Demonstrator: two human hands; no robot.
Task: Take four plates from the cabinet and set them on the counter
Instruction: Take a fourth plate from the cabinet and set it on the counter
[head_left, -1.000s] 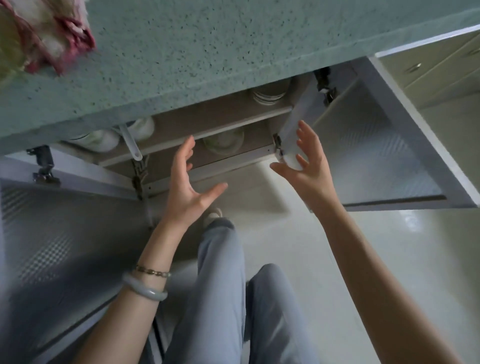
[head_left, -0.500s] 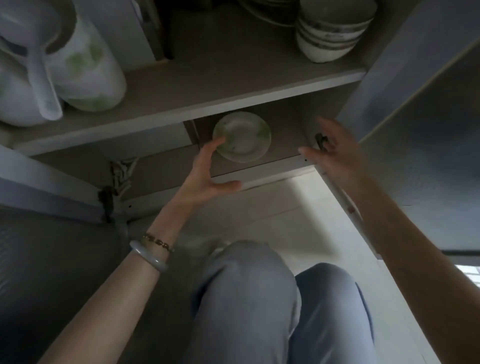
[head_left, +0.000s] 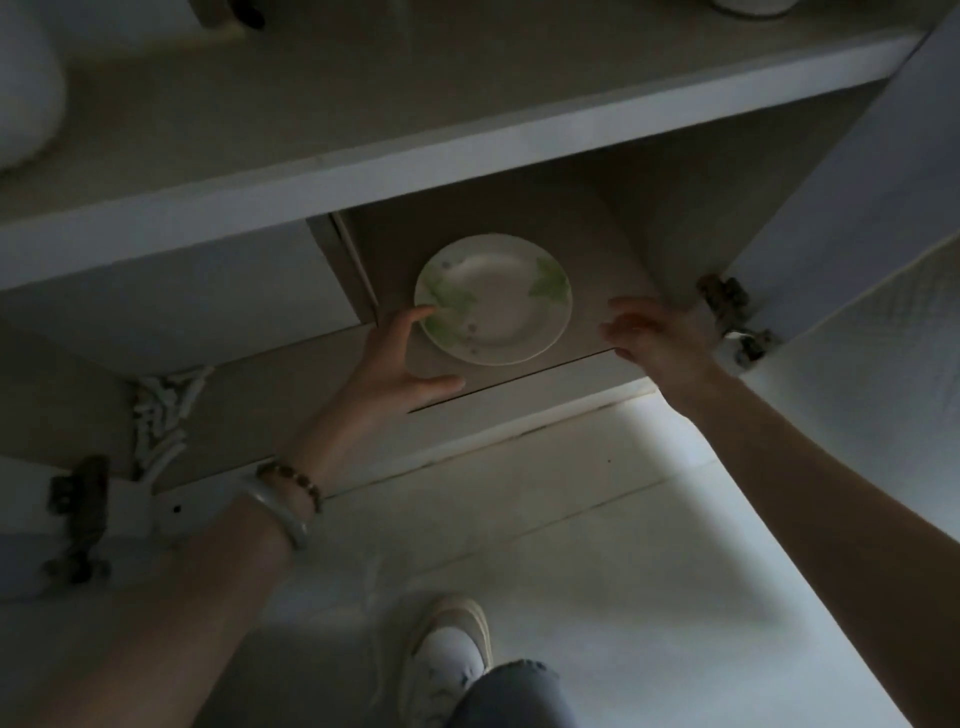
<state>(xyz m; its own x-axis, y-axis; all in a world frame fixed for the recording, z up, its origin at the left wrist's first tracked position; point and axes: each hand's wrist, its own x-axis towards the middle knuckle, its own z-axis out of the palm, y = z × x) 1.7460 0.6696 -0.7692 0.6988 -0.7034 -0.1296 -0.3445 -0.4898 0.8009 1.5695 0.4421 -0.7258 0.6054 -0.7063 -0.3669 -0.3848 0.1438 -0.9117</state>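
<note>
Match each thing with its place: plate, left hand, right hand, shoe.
Things:
1 plate
2 left hand
3 right hand
4 shoe

Places:
A on the floor
B touching the plate's left rim
C on the bottom shelf
D right of the plate, apart from it

Pairs: 1-C, 2-B, 3-D, 4-A

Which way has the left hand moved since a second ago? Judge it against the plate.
Yes: the left hand has closed in on the plate; its forefinger now reaches the left rim.
</note>
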